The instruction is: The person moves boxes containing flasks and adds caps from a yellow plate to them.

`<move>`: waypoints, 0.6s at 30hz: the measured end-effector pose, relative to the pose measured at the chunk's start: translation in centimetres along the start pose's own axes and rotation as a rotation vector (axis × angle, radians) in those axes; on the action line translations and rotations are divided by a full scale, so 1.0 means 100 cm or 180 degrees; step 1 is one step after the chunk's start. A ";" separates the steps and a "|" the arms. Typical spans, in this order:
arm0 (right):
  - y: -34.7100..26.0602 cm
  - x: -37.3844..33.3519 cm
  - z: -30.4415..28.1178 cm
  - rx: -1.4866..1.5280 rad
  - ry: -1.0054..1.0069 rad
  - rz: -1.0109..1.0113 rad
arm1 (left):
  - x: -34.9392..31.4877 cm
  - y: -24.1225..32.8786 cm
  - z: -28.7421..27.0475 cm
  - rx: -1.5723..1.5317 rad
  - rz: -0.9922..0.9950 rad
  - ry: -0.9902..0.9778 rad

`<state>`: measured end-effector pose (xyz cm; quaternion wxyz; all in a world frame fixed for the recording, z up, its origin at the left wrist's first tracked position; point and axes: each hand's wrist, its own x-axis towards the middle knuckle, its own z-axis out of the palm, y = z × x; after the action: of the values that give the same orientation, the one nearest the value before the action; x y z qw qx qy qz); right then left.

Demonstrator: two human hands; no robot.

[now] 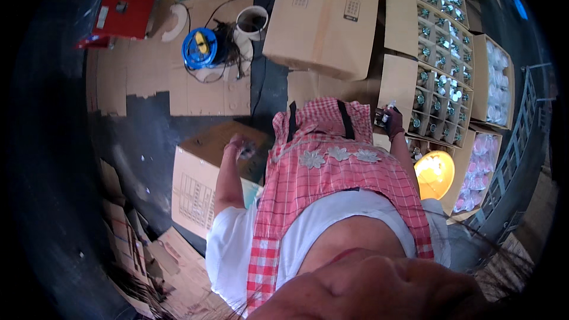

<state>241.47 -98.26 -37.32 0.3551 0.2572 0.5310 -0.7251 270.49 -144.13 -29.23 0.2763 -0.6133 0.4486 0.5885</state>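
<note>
Dark floor [145,148] below, small shiny object [386,117] in right hand [393,122]

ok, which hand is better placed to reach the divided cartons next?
Right, I'd say: the right hand is beside the divided cartons, while the left hand is on the other side of the pink apron, by a separate carton. Grip contents unclear.

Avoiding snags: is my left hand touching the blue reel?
Apart: head view shows dark floor and flat cardboard between your left hand and the blue reel.
</note>
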 end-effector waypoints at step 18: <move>-0.036 0.195 0.034 -0.0449 0.0724 0.0164 | 0.186 0.184 0.062 0.0165 0.1016 0.0746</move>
<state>226.59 -105.53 -48.83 0.3283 0.3257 0.6106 -0.6429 249.68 -151.17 -44.77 0.1410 -0.5914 0.5842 0.5376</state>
